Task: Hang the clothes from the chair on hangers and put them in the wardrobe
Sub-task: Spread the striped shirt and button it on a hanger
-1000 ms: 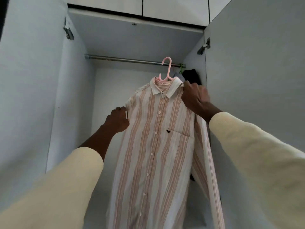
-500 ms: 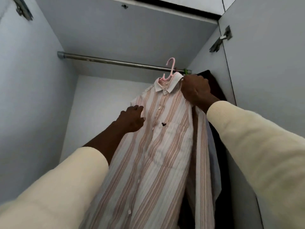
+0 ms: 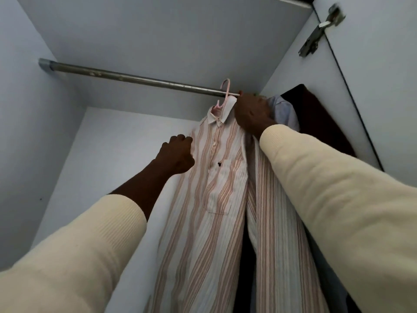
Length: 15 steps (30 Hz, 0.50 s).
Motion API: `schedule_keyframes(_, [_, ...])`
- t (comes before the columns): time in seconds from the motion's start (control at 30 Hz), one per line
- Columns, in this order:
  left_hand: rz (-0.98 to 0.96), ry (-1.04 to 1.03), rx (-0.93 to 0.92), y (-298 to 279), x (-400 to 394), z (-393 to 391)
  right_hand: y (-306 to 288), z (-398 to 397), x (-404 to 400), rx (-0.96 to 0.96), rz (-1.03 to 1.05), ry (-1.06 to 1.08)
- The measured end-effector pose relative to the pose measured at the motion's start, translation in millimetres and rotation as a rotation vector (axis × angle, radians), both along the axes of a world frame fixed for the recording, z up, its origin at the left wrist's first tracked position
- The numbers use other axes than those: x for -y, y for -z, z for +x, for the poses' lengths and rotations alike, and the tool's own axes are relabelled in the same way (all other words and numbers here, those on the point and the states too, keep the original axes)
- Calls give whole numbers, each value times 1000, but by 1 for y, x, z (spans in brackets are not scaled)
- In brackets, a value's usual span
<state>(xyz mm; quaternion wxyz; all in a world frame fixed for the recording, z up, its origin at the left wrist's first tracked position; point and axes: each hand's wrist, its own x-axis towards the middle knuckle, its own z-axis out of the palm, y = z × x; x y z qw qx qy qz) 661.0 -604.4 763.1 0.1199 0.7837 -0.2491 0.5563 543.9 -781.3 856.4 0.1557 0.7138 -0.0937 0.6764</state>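
Both arms: raised forward and up, cream sleeves; left sleeve pushed back, forearm bare. Left hand (image 3: 178, 154): curled into a loose fist, knuckles up, lower than the right. Right hand (image 3: 252, 114): highest, back toward the camera, fingers (image 3: 242, 98) closed in a grip at the top.

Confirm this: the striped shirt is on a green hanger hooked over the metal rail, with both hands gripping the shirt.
Not quite. The head view shows the hanger is pink, not green. The rest holds: it hooks over the metal rail, and the left hand and right hand grip the striped shirt.
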Motion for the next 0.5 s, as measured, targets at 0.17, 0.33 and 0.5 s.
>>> schedule_keyframes(0.17, [35,-12,-3,7,8,22,-11,13,3,-14,-44,-22])
schedule_keyframes(0.33, [68,-51,-66,16,3,23,-8,10,0,-64,38,-133])
schedule_keyframes(0.5, [38,-11,-72,26,-9,6,22,-5,2,-6,255,-307])
